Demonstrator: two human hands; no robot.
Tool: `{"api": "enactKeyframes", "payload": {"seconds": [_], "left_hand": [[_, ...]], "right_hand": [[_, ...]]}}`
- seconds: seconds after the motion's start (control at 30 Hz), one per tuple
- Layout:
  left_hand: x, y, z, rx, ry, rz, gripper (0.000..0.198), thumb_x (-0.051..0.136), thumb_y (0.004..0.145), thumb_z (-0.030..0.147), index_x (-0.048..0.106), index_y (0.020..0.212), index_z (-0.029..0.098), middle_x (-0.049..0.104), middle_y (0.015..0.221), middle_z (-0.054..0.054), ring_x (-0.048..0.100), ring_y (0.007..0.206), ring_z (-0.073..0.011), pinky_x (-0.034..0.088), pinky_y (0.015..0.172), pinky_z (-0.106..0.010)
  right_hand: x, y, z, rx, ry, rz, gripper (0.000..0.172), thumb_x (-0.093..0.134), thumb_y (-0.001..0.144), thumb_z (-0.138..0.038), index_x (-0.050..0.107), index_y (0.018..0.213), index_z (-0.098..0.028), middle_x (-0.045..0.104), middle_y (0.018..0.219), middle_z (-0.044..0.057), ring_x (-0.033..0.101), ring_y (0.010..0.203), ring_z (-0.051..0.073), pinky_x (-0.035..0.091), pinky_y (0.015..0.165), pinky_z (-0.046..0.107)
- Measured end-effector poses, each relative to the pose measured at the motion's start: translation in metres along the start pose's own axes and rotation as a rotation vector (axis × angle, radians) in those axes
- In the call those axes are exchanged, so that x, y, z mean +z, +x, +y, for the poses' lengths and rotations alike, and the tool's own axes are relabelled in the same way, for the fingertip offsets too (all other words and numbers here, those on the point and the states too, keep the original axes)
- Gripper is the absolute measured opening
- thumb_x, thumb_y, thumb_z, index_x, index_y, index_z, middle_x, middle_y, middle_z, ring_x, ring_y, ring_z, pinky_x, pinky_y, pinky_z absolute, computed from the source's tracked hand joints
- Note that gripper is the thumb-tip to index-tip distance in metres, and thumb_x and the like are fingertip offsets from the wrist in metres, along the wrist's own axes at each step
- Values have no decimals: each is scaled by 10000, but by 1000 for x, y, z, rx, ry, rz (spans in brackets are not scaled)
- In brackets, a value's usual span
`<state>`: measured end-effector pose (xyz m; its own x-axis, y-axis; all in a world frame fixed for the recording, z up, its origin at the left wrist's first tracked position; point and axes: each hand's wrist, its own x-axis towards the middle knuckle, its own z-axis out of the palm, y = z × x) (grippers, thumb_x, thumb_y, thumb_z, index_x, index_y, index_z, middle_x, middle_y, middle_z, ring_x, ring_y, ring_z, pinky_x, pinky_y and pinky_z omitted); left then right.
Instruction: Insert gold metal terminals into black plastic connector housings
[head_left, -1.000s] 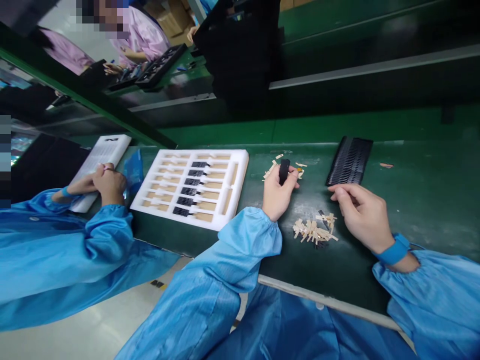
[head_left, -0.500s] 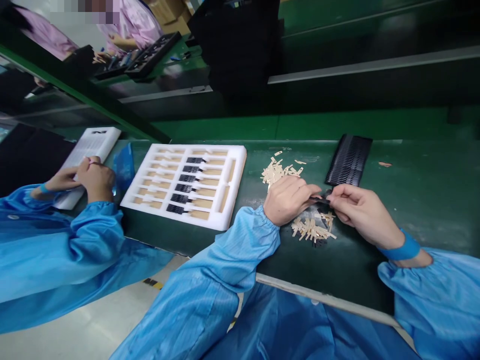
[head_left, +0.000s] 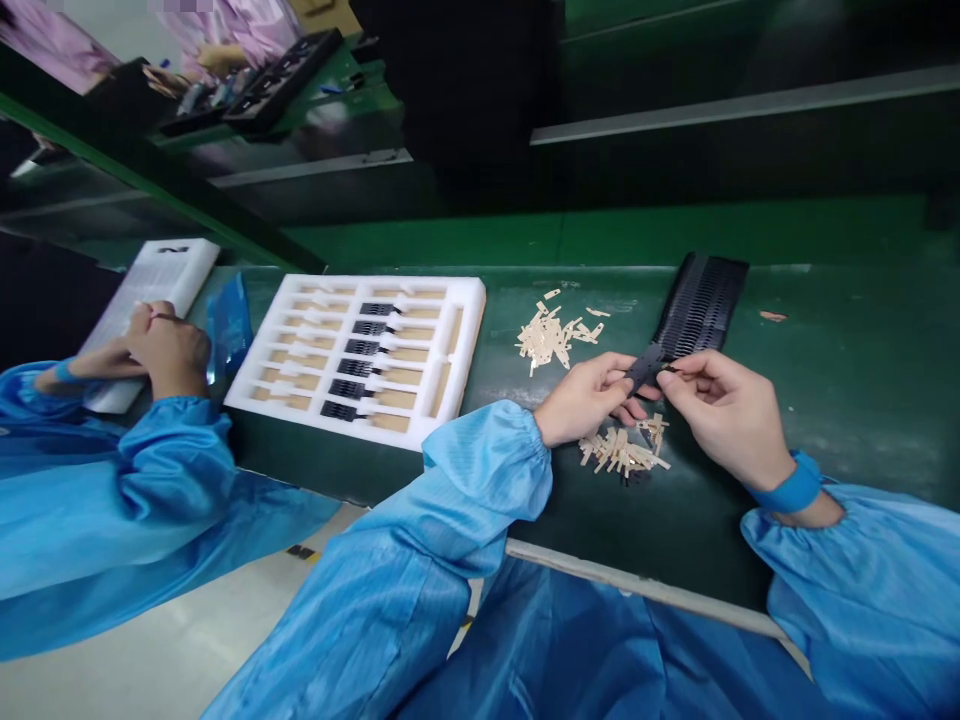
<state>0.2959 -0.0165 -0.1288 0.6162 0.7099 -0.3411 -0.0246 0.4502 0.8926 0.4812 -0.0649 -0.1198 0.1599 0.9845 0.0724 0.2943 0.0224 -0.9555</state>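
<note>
In the head view, my left hand point(head_left: 589, 398) pinches a flat black part with small holes point(head_left: 643, 368), thumb on top and fingers beneath. At the part's right end, my right hand point(head_left: 731, 415) is closed, thumb against forefinger; what sits between the tips is too small to make out. Just below the hands lies a pile of thin cream strips point(head_left: 621, 454), with some dark bits under it. Another pile of cream pieces point(head_left: 546, 338) lies behind my left hand. Beyond the black part, a stack of black slotted parts point(head_left: 705, 300) rests on the green table.
To the left, a white foam tray point(head_left: 471, 325) holds several black toothed parts in its right column. A co-worker's hands point(head_left: 169, 345) are over a white foam block point(head_left: 169, 275), beside a blue film packet point(head_left: 229, 318). A small reddish scrap point(head_left: 772, 316) lies at right.
My left hand has turned over, so the black part now shows between its thumb and fingers. The right hand stays at the part's end. The view has shifted slightly.
</note>
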Motion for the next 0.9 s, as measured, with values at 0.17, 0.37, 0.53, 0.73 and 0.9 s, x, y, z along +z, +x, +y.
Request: {"api": "enactKeyframes", "payload": {"seconds": [0.17,0.37,0.53,0.73,0.9], "left_hand": [[7,-3,3,-36,-52,12,221,601,1008,175,611,1212,93,779,1052,-146,771,790,-133,627,760,-260],[8,-3,4,-35,-58,28,224,612,1002,163,631,1211,87,781,1051,-144,779,810,-141,643,795,-278],[9,-4,3,-22,-86,38,192,626,993,152,631,1178,99,778,988,-112,777,814,-139,644,796,-270],[9,-4,1,-18,-76,42,227,649,990,188,632,1201,105,775,953,-100,781,834,-153,649,847,-312],[9,-4,2,-21,-67,40,220,637,994,176,625,1204,109,769,904,-78,780,822,-144,649,835,-294]], "right_hand": [[3,-3,6,-14,-60,8,142,749,876,-347,675,841,-231,697,698,4,667,581,145,486,511,248],[3,-3,5,-9,-88,27,155,753,884,-359,668,853,-233,686,700,3,659,580,145,470,505,253],[3,-3,4,-6,-118,36,173,744,893,-380,664,850,-233,680,690,6,645,580,151,474,506,266],[3,-3,4,-24,-138,36,152,734,894,-357,661,843,-234,674,684,7,622,561,144,472,503,270],[4,-3,1,-28,-137,40,150,737,890,-351,664,836,-232,664,681,4,611,556,138,460,500,265]]}}
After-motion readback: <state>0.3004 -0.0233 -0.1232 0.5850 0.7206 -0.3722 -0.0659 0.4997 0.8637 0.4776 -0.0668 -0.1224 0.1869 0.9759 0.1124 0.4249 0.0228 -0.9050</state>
